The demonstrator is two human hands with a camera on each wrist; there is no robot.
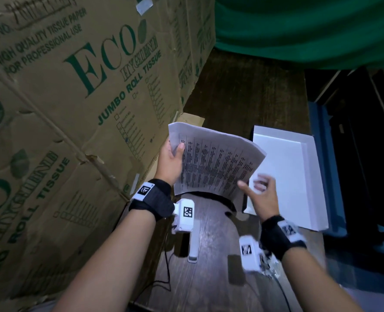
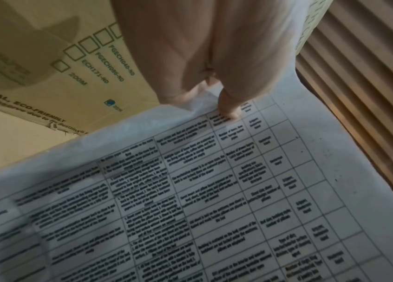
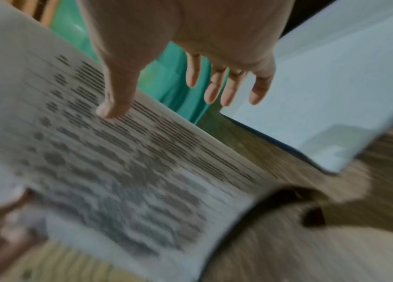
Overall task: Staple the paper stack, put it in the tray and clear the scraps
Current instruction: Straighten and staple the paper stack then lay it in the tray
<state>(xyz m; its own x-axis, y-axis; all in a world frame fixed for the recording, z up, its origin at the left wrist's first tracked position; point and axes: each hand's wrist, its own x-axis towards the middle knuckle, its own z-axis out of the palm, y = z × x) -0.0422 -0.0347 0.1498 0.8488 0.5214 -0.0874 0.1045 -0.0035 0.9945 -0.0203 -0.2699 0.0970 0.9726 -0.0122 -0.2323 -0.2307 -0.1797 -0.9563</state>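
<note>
My left hand pinches the left edge of the printed paper stack, thumb on top and fingers underneath, holding it bowed above the table. The left wrist view shows the thumb pressing on the stack near a corner. Blurred, my right hand is at the stack's near right corner with its fingers spread. In the right wrist view the right hand has its thumb over the sheet and its fingers past the edge. The empty white tray lies just right of the stack.
Large cardboard boxes wall off the left side. A pale elongated object, perhaps a stapler, lies on the wooden table below my left wrist. A thin cable runs nearby. Green cloth hangs behind.
</note>
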